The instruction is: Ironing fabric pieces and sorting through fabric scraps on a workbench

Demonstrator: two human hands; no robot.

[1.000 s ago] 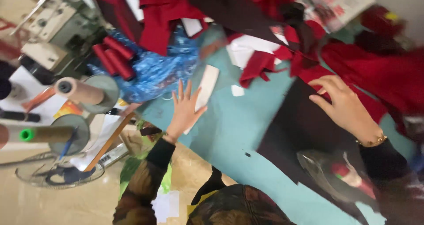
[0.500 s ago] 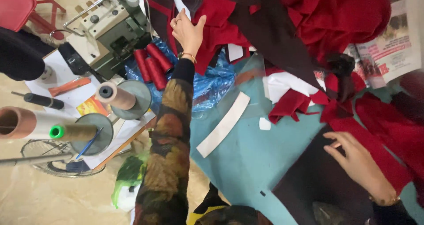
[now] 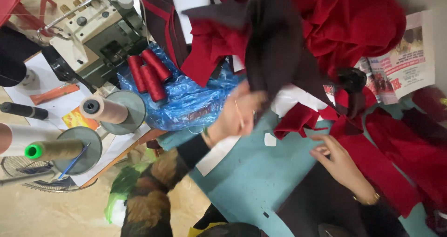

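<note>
Dark brown fabric (image 3: 274, 50) hangs lifted above the teal table (image 3: 251, 181), its lower edge gathered in the left hand (image 3: 237, 118). The left fingers are closed around that edge; the cloth drapes upward and away from the hand, partly covering the red fabric pile (image 3: 354, 23) behind it. Motion blur softens the hand, so the exact pinch point cannot be resolved.

The right hand (image 3: 337, 160) lies low on the table, fingers spread and loosely curved, holding nothing. Its fingertips touch or nearly touch a red fabric strip (image 3: 372, 162); contact cannot be confirmed. A second dark panel (image 3: 316, 204) lies flat beneath the right wrist.

Progress, judged from the layout: one dark piece is picked out of the heap and is in the air, not yet laid down. The flat panel appears already placed. The red pieces remain unsorted, heaped at the far side and scattered across the right part of the table. A small white scrap (image 3: 270, 139) and a white strip (image 3: 216, 155) lie loose on the teal surface.

To the left, red thread spools (image 3: 149, 74) rest on a blue plastic bag (image 3: 186, 102), just beside a sewing machine (image 3: 93, 27). Thread cones (image 3: 100, 109) stand on stands nearby.
</note>
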